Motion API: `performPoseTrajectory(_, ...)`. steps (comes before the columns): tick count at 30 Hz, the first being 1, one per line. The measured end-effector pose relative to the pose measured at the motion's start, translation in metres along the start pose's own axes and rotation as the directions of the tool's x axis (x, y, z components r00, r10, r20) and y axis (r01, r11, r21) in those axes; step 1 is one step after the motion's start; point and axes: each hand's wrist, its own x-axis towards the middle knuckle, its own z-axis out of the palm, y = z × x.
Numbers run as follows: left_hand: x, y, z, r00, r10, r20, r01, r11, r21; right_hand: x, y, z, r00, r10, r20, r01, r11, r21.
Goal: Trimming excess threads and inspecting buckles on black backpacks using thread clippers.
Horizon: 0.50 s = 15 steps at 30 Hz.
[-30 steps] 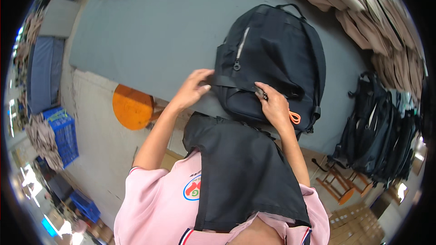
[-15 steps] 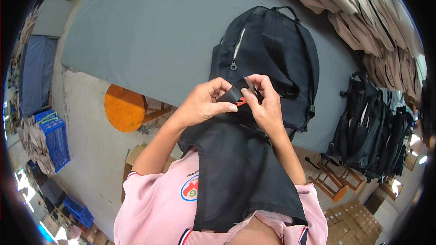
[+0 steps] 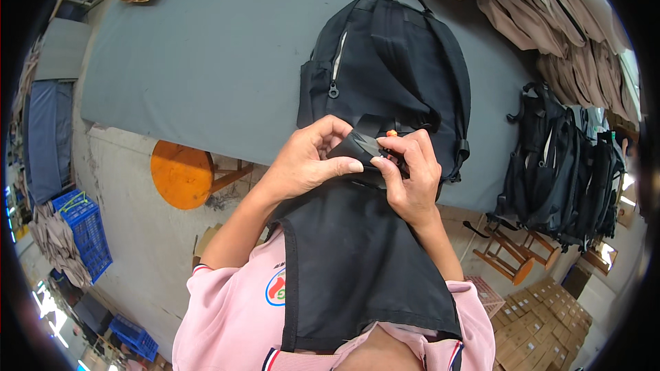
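Note:
On the grey table lies a black backpack (image 3: 419,62), its white-edged zip (image 3: 339,58) at the left. By its lower edge, my left hand (image 3: 311,156) pinches a wide black strap (image 3: 355,151) between thumb and fingers. My right hand (image 3: 412,177) closes around a small pair of thread snips (image 3: 370,145). Their pale blades point left and lie against the strap, and a bit of orange shows above my fingers. Most of the snips' handle is hidden in my palm. A black apron (image 3: 364,261) hangs just below both hands.
The grey table (image 3: 199,62) stretches left and away. Beige fabric pieces (image 3: 543,7) are heaped at the far right, with more black bags (image 3: 550,165) hanging beneath. An orange stool (image 3: 182,174) stands by the table's near edge. Blue crates (image 3: 84,233) are on the left.
The snips have turned in my right hand: their blades now point left at the strap, and the orange part has moved above my fingers. The view has shifted slightly.

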Motion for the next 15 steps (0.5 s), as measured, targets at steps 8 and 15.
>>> performPoseTrajectory(8, -0.001, -0.001, 0.002, 0.999, -0.045, 0.016, 0.045, 0.999, 0.015, -0.003, 0.004, 0.003, 0.992, -0.12, -0.044, 0.112, 0.981, -0.159)
performPoseTrajectory(15, 0.004, 0.004, 0.006, 0.999, -0.032, 0.015, 0.032, 0.999, 0.012, -0.001, -0.006, 0.0, 0.997, 0.074, -0.02, -0.074, 0.997, -0.009)
